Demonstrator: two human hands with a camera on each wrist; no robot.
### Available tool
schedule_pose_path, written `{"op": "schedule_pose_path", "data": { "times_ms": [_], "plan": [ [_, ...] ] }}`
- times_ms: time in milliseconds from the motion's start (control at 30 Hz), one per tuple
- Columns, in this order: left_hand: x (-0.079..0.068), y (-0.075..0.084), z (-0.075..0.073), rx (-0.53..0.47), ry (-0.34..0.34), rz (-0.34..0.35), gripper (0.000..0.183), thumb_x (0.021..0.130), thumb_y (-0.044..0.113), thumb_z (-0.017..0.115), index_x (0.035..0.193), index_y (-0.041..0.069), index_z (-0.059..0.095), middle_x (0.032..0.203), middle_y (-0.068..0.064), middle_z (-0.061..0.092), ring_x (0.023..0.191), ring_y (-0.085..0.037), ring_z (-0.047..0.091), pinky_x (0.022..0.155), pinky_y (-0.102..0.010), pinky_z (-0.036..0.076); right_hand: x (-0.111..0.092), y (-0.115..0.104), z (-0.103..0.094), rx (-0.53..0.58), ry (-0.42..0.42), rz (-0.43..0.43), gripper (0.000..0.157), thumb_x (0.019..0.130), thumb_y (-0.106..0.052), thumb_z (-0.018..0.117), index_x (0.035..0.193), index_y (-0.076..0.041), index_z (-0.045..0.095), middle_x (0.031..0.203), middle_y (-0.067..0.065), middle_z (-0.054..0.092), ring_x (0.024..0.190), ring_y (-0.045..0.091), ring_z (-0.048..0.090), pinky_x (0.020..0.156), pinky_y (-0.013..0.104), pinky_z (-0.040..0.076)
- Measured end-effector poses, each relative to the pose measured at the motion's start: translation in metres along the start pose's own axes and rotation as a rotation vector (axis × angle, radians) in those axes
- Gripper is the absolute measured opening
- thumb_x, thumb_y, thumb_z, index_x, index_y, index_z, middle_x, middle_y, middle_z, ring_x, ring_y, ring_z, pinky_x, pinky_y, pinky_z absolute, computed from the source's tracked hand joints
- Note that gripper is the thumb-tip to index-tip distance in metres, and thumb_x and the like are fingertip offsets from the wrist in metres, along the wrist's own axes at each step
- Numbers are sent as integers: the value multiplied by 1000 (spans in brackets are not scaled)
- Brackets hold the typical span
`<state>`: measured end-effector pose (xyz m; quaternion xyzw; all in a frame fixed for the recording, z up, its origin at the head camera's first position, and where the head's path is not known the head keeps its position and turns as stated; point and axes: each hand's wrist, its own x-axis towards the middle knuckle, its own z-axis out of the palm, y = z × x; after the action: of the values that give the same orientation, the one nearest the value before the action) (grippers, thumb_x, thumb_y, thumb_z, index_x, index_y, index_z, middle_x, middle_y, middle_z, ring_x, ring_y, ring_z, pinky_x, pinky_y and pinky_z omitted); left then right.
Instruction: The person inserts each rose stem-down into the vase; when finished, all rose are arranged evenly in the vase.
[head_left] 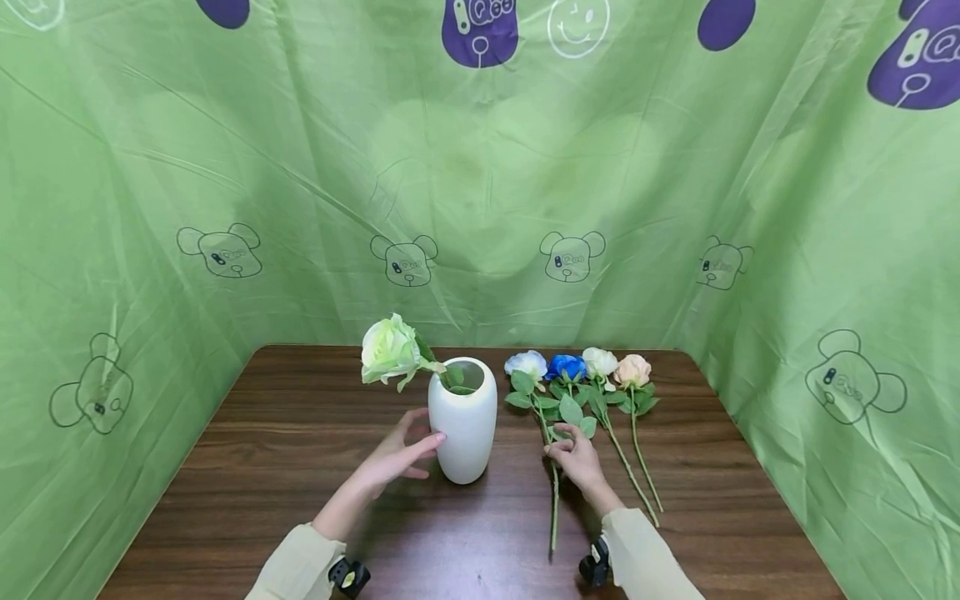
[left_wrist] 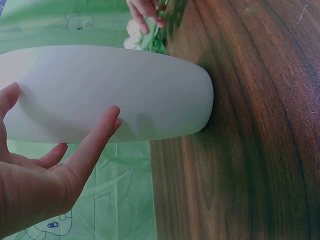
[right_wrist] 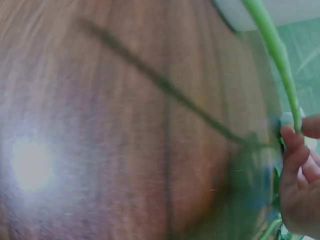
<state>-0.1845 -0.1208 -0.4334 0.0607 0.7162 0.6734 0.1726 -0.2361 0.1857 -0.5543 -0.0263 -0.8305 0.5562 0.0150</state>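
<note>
A white vase [head_left: 463, 433] stands upright on the table, with a pale green rose [head_left: 392, 350] leaning out to the left over its rim. My left hand [head_left: 401, 454] touches the vase's left side, its fingers loosely spread; the left wrist view shows the fingertips along the white wall [left_wrist: 110, 90]. Right of the vase, my right hand [head_left: 577, 462] pinches the green stem [right_wrist: 280, 57] of a pale blue-and-white rose [head_left: 527, 365] between thumb and fingers. The stem's lower end points toward me, and in the right wrist view it shows above the tabletop.
Beside the held rose lie a deep blue rose [head_left: 566, 367], a white rose [head_left: 600, 363] and a peach rose [head_left: 633, 371], their leaves overlapping. Green printed cloth [head_left: 480, 183] walls in the back and sides of the brown wooden table [head_left: 300, 433].
</note>
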Motion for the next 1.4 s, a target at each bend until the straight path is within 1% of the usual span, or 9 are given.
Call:
{"op": "schedule_pose_path", "data": {
  "times_ms": [133, 267, 400, 600, 767, 933, 1033, 1233, 1400],
  "plan": [
    [-1, 1, 0, 1, 0, -1, 60, 86, 21, 58, 132, 3, 23, 123, -30, 36, 103, -45, 46, 68, -44, 50, 0, -5, -4, 158, -65, -45, 48, 78, -4, 63, 121, 3, 43, 80, 16, 63, 51, 15, 51, 38, 36, 42],
    [-1, 1, 0, 3, -5, 2, 61, 87, 21, 57, 133, 3, 22, 124, -30, 35, 103, -45, 46, 68, -44, 50, -2, -13, -6, 230, -75, -104, 47, 80, -6, 62, 122, 1, 43, 87, 24, 59, 53, 13, 52, 43, 31, 44],
    [-1, 1, 0, 2, -8, 8, 61, 87, 21, 57, 133, 2, 22, 124, -30, 35, 103, -46, 46, 68, -44, 50, -7, -25, -7, 305, -67, -172, 44, 80, -1, 62, 121, -1, 46, 88, 27, 58, 59, 20, 56, 48, 25, 46],
    [-2, 1, 0, 1, -8, 8, 60, 87, 20, 57, 133, 2, 22, 123, -30, 36, 103, -46, 46, 68, -44, 50, -17, -46, -6, 375, -58, -289, 44, 81, 1, 61, 122, 1, 45, 90, 27, 58, 66, 14, 58, 53, 23, 48],
    [-1, 0, 0, 1, -7, 6, 60, 87, 19, 57, 133, 2, 22, 124, -30, 36, 103, -46, 46, 68, -44, 50, -23, -64, -5, 457, -71, -384, 43, 82, 4, 58, 122, 3, 44, 90, 31, 55, 60, 16, 56, 50, 29, 50],
    [0, 0, 0, 2, -2, 3, 60, 87, 20, 57, 133, 3, 22, 124, -30, 35, 103, -45, 46, 68, -44, 50, -24, -80, -5, 471, -91, -528, 40, 83, 12, 53, 120, 10, 39, 85, 33, 54, 56, 17, 57, 48, 32, 50],
    [0, -1, 0, -1, 0, -1, 60, 87, 20, 57, 133, 3, 22, 125, -30, 35, 103, -45, 46, 68, -45, 50, -25, -91, -6, 468, -65, -593, 38, 83, 15, 50, 118, 12, 39, 81, 32, 55, 54, 16, 57, 45, 30, 49],
    [0, -1, 0, -3, 1, -4, 60, 87, 20, 57, 133, 3, 23, 125, -30, 35, 103, -45, 47, 68, -45, 50, -31, -113, -11, 487, 15, -644, 38, 82, 20, 46, 119, 13, 38, 78, 27, 58, 50, 17, 57, 45, 27, 49],
    [1, -4, -1, -8, 4, -1, 61, 87, 21, 58, 133, 4, 22, 125, -30, 35, 103, -44, 47, 68, -45, 50, -27, -125, -16, 550, 56, -708, 40, 84, 16, 47, 122, 13, 35, 79, 20, 61, 51, 17, 58, 45, 27, 49]
  ]
}}
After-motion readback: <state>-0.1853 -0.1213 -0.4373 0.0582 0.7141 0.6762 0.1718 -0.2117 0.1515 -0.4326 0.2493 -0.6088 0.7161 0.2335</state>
